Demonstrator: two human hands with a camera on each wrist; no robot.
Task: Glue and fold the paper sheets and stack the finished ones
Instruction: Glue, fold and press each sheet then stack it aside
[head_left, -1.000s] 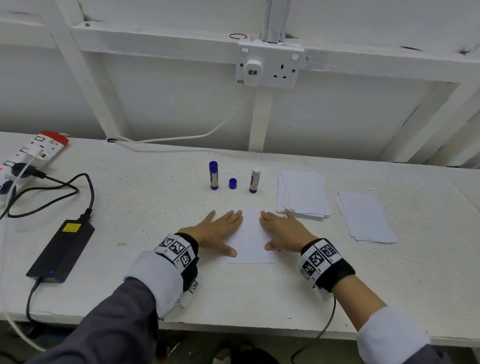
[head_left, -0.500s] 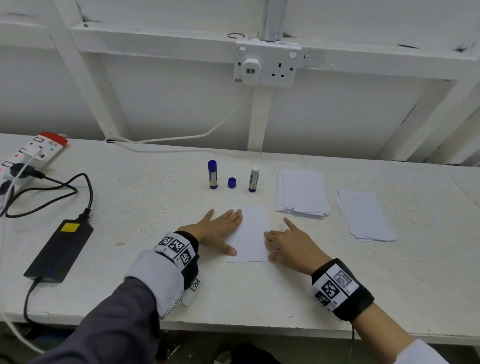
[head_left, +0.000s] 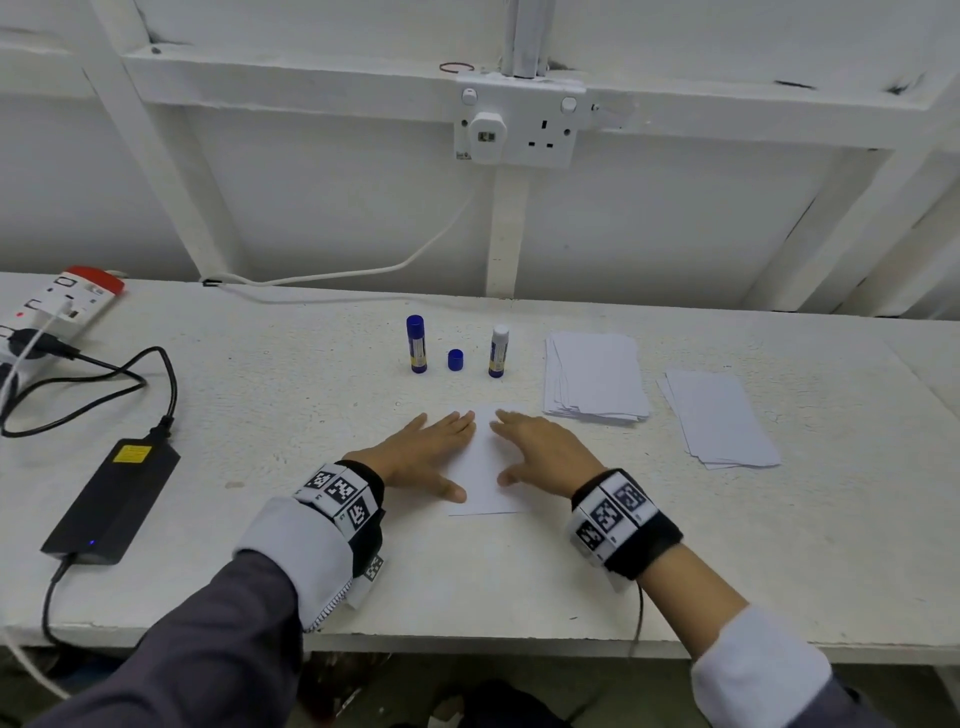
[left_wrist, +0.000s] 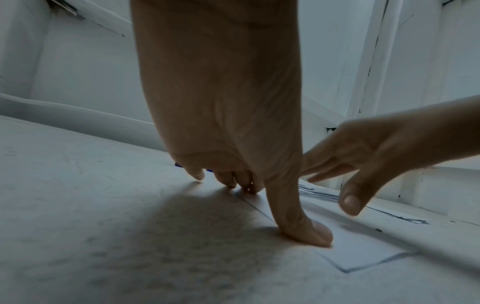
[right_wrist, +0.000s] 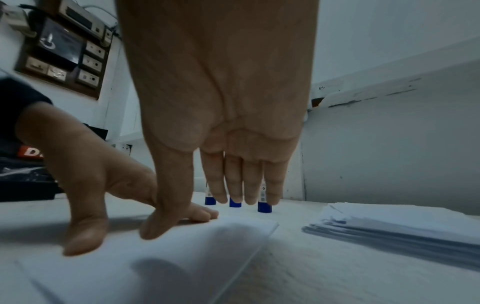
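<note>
Seen from the head: a white, rough-painted bench (head_left: 218, 415) set against a white wall with slanted beams. On the wall, a double socket (head_left: 519, 124) with a white adapter plugged in; a white cable ran down from there to the bench.

At the middle, a folded paper sheet (head_left: 485, 467) lay flat near the front edge. Left hand (head_left: 423, 457) pressed on its left edge, fingers straight, thumb on the paper. Right hand (head_left: 540, 452) above its right part, fingers straight and spread; from the left wrist its thumb seemed lifted off the paper.

Behind the sheet stood a capped glue stick (head_left: 416, 344), a loose blue cap (head_left: 455, 359) and an open glue stick (head_left: 498, 351). To the right lay two paper stacks: a thicker one (head_left: 595, 382), then a thinner one (head_left: 719, 418).

Far left: a power strip (head_left: 57, 301) and a black power adapter (head_left: 111, 501) with its cord.
</note>
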